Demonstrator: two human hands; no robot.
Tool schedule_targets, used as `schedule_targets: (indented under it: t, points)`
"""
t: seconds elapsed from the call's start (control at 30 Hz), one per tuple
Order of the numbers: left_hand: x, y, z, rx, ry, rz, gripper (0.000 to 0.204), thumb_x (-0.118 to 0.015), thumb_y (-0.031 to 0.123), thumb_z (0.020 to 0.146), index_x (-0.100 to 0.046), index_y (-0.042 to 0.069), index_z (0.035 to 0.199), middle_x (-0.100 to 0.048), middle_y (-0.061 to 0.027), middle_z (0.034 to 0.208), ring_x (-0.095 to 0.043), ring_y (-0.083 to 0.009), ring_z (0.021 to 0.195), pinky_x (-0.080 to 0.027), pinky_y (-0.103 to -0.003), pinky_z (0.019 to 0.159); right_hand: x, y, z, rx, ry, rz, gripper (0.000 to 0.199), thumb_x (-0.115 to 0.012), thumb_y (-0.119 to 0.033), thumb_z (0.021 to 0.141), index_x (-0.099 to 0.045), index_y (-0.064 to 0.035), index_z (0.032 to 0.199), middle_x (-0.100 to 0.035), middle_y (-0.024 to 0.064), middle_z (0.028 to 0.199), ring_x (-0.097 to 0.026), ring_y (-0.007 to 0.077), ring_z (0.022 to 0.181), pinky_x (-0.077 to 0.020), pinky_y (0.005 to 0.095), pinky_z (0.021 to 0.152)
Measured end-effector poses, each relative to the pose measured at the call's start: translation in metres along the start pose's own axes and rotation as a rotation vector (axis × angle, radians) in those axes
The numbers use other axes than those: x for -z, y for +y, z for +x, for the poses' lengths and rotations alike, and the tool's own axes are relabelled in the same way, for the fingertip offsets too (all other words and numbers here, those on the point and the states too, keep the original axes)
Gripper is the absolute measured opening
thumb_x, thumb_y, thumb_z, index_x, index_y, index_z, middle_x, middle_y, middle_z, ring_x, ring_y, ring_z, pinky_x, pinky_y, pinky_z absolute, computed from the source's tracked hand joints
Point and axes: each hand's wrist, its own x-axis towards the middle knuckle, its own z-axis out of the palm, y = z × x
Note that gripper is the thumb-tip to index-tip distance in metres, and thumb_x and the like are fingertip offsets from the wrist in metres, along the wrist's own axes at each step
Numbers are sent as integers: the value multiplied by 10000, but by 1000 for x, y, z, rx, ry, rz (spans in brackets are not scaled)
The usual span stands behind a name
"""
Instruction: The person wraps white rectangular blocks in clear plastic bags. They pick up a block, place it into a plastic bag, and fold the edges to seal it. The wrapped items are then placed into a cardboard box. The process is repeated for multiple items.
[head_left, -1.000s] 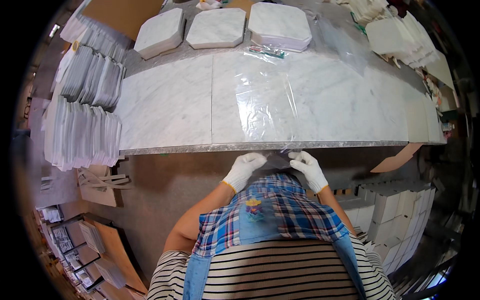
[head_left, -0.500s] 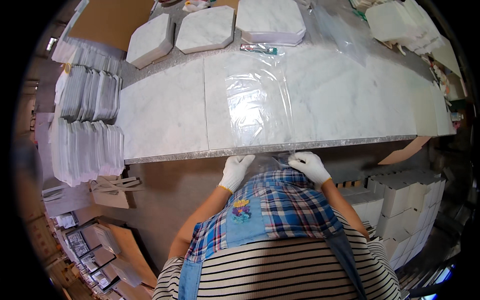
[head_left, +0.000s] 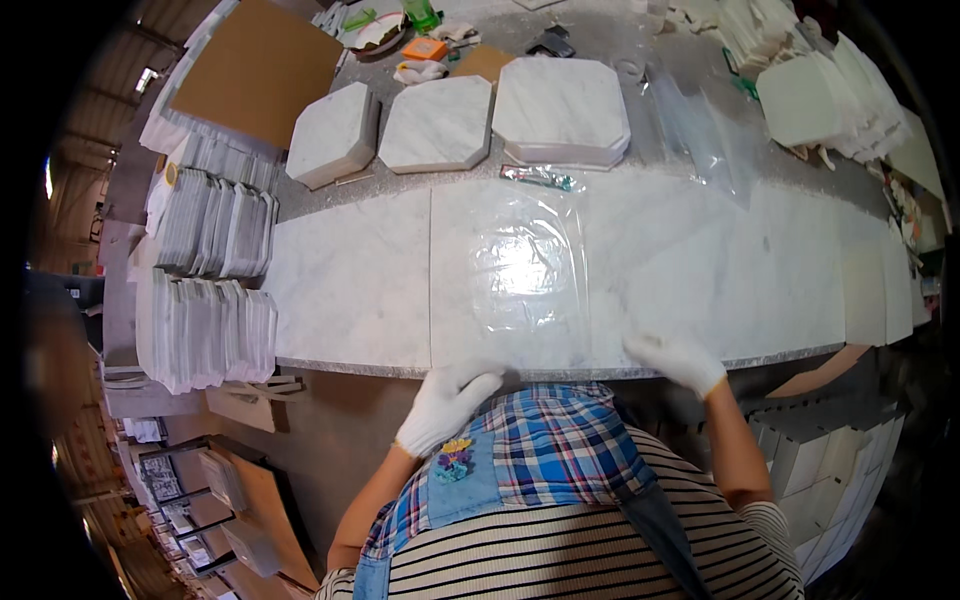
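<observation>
Both my hands wear white knitted gloves. At the front edge of the white marble slabs, my left hand has its thumb and fingers curled together. Whatever may be in its grip is hidden. My right hand is over the slab's front edge, somewhat blurred, its fingers stretched out with nothing seen in them. Between and beyond my hands, a clear plastic bag lies flat and wrinkled on the marble, shining under the light. A small green and red printed strip lies at its far end.
Behind the slabs sit stacks of corner-cut marble tiles. Upright rows of tiles fill the left. More clear plastic and pale tiles lie at the far right. White boxes stand below on the right.
My right hand has moved right and forward from the apron onto the slab edge. My left hand has shifted slightly left. The view has tilted up, showing more of the far table.
</observation>
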Motion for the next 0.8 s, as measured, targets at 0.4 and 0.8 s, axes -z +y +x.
schedule_targets:
  t: [0.4, 0.8]
  points:
    - [-33, 12, 134, -699, 108, 306, 287, -613, 175, 926, -657, 42, 1177, -662, -175, 1175, -621, -378, 1045, -493, -444, 932, 13, -118, 174, 142, 514, 53, 390, -639, -387, 894, -682, -46, 1078, -720, 193, 1054, -680, 340, 989, -518, 398, 878]
    - [-42, -5, 214, -883, 442, 238, 249, -595, 9, 895, -651, 32, 1136, -662, -219, 1101, -613, -431, 1009, -495, -473, 884, -8, -108, 165, 262, 477, 585, 323, -681, -226, 936, -603, -45, 1191, -660, 48, 861, -589, 108, 705, -481, 277, 604]
